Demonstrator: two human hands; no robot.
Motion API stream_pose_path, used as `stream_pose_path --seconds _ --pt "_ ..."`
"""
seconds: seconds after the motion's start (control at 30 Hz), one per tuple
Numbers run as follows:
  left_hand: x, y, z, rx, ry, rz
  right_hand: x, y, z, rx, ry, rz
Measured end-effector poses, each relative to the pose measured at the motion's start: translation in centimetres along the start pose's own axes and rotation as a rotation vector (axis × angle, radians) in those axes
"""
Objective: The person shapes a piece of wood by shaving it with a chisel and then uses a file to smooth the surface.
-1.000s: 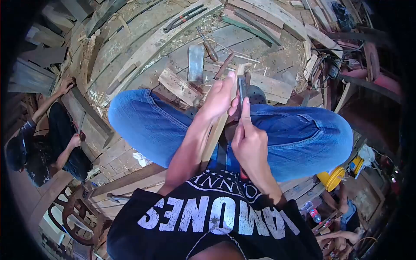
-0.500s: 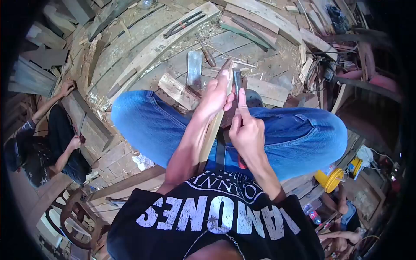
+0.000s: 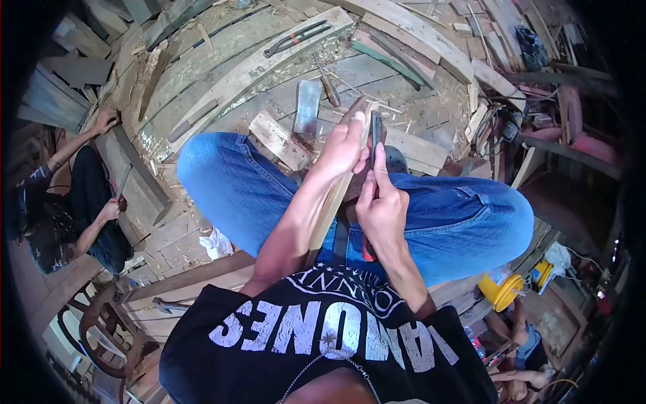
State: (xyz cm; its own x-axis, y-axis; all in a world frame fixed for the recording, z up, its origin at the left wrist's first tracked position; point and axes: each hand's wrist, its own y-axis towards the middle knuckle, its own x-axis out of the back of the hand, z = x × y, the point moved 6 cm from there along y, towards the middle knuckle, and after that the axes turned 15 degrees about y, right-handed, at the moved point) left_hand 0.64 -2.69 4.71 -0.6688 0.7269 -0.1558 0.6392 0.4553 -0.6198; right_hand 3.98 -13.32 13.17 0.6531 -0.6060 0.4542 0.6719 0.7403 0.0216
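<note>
My left hand is wrapped round the upper part of a long, narrow strip of wood, which slants from my lap up between my knees. In my right hand is a chisel, its dark blade lying close along the right side of the strip near its upper end. My right index finger stretches along the blade while the other fingers curl round the tool. A red end of the handle shows below that hand. Beyond my hands lie a flat greyish block, a wooden-handled tool with a thin shaft and a rough wood block.
Long-handled pincers rest on a curved board. On the left, another person holds a tool at a timber. Yellow buckets and another person are at lower right. A wooden chair frame stands at lower left.
The view has turned slightly, so the surroundings appear shifted. Both hands keep their holds, and the chisel blade stays near the strip's upper end.
</note>
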Motion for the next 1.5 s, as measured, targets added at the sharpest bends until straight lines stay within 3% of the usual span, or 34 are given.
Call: stream_pose_path --seconds 0.07,0.13,0.23,0.4,0.47,0.6,0.73,0.77,0.8,1.0,1.1,1.2,1.33,1.5 --pt "0.2 0.4 0.1 -0.004 -0.022 0.009 -0.2 0.3 -0.2 -0.103 -0.073 0.137" --pt "-0.2 0.2 0.4 0.006 -0.065 0.065 -0.1 0.2 0.1 -0.085 -0.054 0.123" --pt "-0.2 -0.2 0.0 0.027 -0.115 0.075 0.2 -0.5 -0.2 -0.104 0.102 0.061" --pt "-0.2 -0.3 -0.4 0.005 -0.079 0.107 -0.4 -3.3 -1.8 -0.275 0.433 0.214" --pt "-0.3 0.0 0.0 0.035 -0.057 0.101 -0.9 -4.4 -3.1 -0.48 0.668 0.18" --pt "-0.7 -0.3 -0.7 0.043 -0.024 0.109 -0.7 -4.2 -3.1 -0.437 0.559 0.229" --pt "-0.4 -0.2 -0.6 0.067 -0.038 0.102 0.0 -5.1 -2.1 -0.552 0.49 0.202" --pt "-0.1 0.2 -0.1 0.052 -0.008 0.105 0.0 -6.0 -2.3 -0.526 0.417 0.259" --pt "0.0 0.3 -0.2 0.045 -0.008 0.108 0.2 -6.3 -1.6 -0.352 0.307 0.328" --pt "-0.1 0.3 -0.6 0.028 -0.025 0.103 0.4 -7.4 -2.1 -0.373 0.234 0.458" --pt "-0.3 0.1 -0.9 0.002 -0.002 0.14 0.7 -6.7 -1.8 -0.274 0.287 0.285" --pt "-0.3 0.0 -0.8 0.027 -0.02 0.147 0.5 -5.9 -1.2 -0.333 0.287 0.116" --pt "-0.4 0.0 -0.3 0.006 0.021 0.218 0.2 -5.8 -1.5 -0.309 0.279 0.186" --pt "-0.8 -0.3 0.1 0.084 -0.116 0.152 0.3 -6.0 -1.4 -0.407 0.311 0.139"
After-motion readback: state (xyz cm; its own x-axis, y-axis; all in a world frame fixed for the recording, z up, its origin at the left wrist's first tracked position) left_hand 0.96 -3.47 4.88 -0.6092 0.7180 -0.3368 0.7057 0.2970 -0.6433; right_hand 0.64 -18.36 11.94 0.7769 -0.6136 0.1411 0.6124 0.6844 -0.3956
